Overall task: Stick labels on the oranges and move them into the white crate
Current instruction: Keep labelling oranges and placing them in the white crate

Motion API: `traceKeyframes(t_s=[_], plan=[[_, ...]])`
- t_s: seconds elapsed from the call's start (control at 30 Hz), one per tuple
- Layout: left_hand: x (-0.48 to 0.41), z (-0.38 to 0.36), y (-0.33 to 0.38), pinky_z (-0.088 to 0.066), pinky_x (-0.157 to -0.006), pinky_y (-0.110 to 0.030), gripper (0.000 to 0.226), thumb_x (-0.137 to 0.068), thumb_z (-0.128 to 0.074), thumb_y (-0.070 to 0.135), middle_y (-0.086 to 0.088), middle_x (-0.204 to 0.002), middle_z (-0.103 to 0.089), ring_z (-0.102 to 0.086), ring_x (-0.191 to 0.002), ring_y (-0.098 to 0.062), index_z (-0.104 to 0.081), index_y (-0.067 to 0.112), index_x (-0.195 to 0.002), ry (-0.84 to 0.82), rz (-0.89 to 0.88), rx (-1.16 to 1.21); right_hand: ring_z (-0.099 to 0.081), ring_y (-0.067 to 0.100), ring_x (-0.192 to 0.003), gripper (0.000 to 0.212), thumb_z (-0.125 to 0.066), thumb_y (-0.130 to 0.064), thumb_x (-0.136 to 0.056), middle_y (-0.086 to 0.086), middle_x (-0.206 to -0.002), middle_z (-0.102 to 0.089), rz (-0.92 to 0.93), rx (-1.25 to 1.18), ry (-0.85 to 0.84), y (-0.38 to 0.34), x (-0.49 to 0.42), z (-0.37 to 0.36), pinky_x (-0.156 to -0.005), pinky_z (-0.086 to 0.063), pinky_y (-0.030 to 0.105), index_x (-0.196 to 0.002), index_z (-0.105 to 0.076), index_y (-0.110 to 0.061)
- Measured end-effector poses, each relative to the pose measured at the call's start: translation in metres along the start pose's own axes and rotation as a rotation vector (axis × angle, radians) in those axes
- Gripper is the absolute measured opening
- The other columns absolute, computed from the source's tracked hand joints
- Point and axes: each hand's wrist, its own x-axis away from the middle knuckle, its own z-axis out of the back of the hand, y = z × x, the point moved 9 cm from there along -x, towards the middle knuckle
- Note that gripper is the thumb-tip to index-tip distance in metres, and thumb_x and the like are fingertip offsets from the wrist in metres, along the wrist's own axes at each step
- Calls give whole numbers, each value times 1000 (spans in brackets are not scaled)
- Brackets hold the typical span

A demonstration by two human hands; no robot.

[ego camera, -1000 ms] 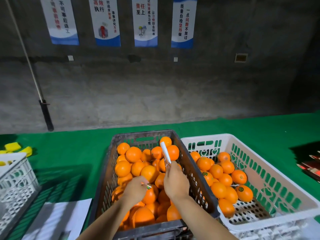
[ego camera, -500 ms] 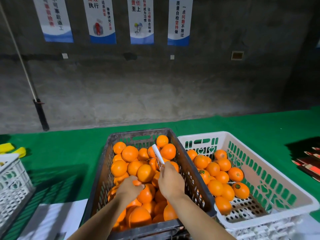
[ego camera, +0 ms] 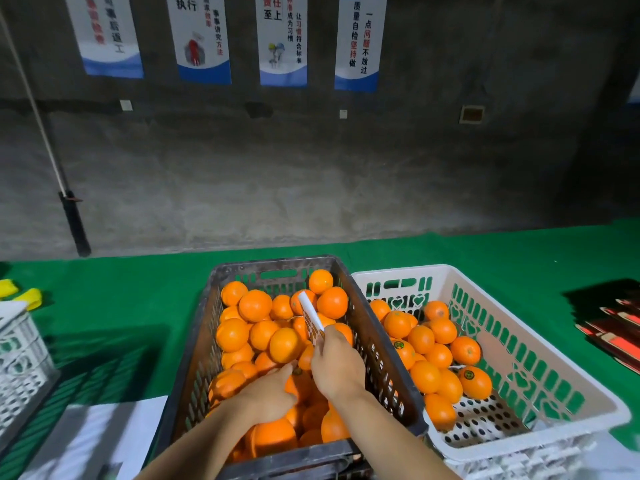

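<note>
A dark crate [ego camera: 375, 348] in the middle is piled with unlabelled oranges [ego camera: 255, 305]. To its right the white crate [ego camera: 540, 362] holds several oranges [ego camera: 475, 382], some with round green labels. My right hand [ego camera: 337, 363] hovers over the dark crate, shut on a white label strip [ego camera: 310, 314] that sticks up and away from me. My left hand [ego camera: 270, 393] lies on an orange [ego camera: 300, 382] in the dark crate, fingers pressed on its top; whether a label is under them is hidden.
The crates stand on a green table cover [ego camera: 114, 306]. Another white crate [ego camera: 20, 355] sits at the left edge, with white paper [ego camera: 100, 434] in front of it and yellow objects [ego camera: 20, 292] behind. Red and black items [ego camera: 613, 323] lie at the right. A grey wall rises behind.
My left hand has dropped from beside the label strip down onto an orange in the dark crate. My right hand has kept the strip almost still.
</note>
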Motion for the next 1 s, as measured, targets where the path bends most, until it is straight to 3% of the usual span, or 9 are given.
traceKeyframes(t_s=[0.07,0.17,0.33,0.4,0.5,0.8,0.9,0.93,1.0], plan=[[0,-2,0,-45,-105,-35,89,-91,-57,48,-2,-162,-23,-47,-133,-21,1,35,-157,-42,27,7,-66,25,-89,17,-41,-30,-105,3,-108,-65,-5,3,4,1,1,0,-57,-35,28,-110,-52,-19],[0,-5,2,-47,-100,-37,103,-83,-63,51,-7,-161,-23,-48,-129,-27,8,37,-156,-110,60,-64,-66,21,-88,15,-42,-31,-104,1,-106,-65,-14,4,3,2,2,1,-52,-30,25,-108,-52,-21],[-5,-3,13,-48,-89,-34,84,-95,-56,38,-15,-149,-42,-54,-120,-30,0,35,-157,-97,24,-177,-66,19,-86,14,-40,-32,-105,-1,-103,-66,-36,4,8,4,1,1,-50,-30,22,-104,-50,-22],[-3,-1,14,-46,-98,-37,80,-98,-52,38,-17,-154,-33,-49,-128,-31,2,36,-156,-62,22,-191,-66,19,-86,15,-40,-32,-105,-1,-103,-66,-45,7,17,6,1,3,-54,-35,24,-107,-52,-22],[2,12,12,-45,-104,-40,74,-102,-43,42,-20,-156,-29,-46,-132,-33,8,38,-155,84,18,-212,-67,22,-90,20,-39,-31,-105,0,-107,-65,-66,38,18,8,-1,3,-63,-46,31,-115,-53,-20],[38,89,12,-53,-82,-27,67,-99,-40,54,-3,-126,-55,-58,-109,-17,-10,35,-155,818,-83,-35,-66,14,-81,23,-40,-32,-106,-3,-98,-67,-55,-76,50,6,-3,0,-64,-55,33,-123,-51,-22],[57,104,31,-53,-85,-26,69,-94,-48,55,-1,-131,-57,-60,-114,-17,-28,27,-154,989,-240,-28,-63,13,-64,63,-47,-25,-104,-6,-79,-64,-22,-246,5,-1,-1,-3,-48,-48,25,-156,-14,-33],[61,107,37,-53,-85,-26,70,-92,-50,56,-1,-131,-58,-60,-115,-17,-32,25,-152,1022,-276,-49,-62,12,-63,79,-50,-20,-102,-7,-82,-65,10,-260,-21,-3,1,-5,-48,-47,23,-156,5,-41],[67,108,48,-55,-86,-29,73,-88,-53,58,-2,-130,-61,-61,-115,-19,-38,20,-149,1051,-313,-85,-64,5,-78,88,-50,-11,-100,-13,-112,-63,92,-302,-59,-10,2,-6,-59,-51,16,-155,7,-47]])
